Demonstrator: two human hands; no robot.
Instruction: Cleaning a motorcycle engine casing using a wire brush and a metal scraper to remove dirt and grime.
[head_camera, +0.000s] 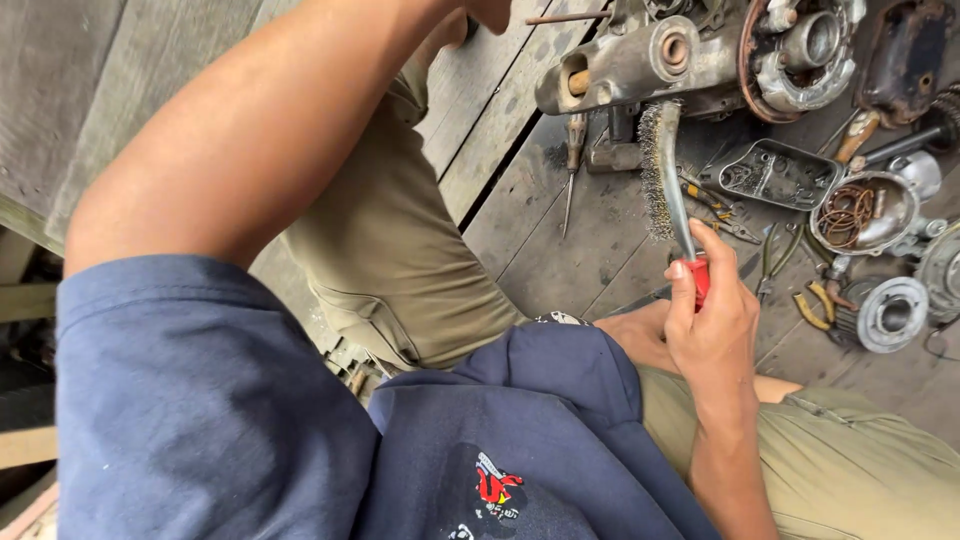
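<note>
Nearest: my dark blue cotton shirt (200, 420), soft and creased, with a small red and white print low on the front. Below it, olive trousers (400, 260), smooth weave, stretched over both bent knees.

My right hand (715, 325) is wrapped tight around the red plastic grip of a wire brush (662, 170). Thumb and forefinger press along the shank. One brush: curved grey metal neck, a long pad of stiff, frizzy brass-coloured bristles. Its head points away from me and sits just below the engine casing (640, 65), close to it; I cannot tell if the bristles touch.

My left arm (250, 130) runs bare up past the top edge. The left hand (485, 12) is mostly out of view, so I cannot tell its grip.

The floor (520, 200) is weathered grey planks with dark gaps.

One slim screwdriver (573, 160) lies on the boards, tip toward me. Pliers with yellow handles (815, 305) lie right of my hand; one pair, as far as I can tell.

One round ribbed metal part (890, 315), dull silver, hollow centre.

One shallow metal bowl (865, 212) holds rusty brown rings and washers, too tangled to count. One flat cast cover (775, 175), dark and recessed.

Farthest: the casing, cast aluminium, grimy, with a rust-edged circular opening on the right.
</note>
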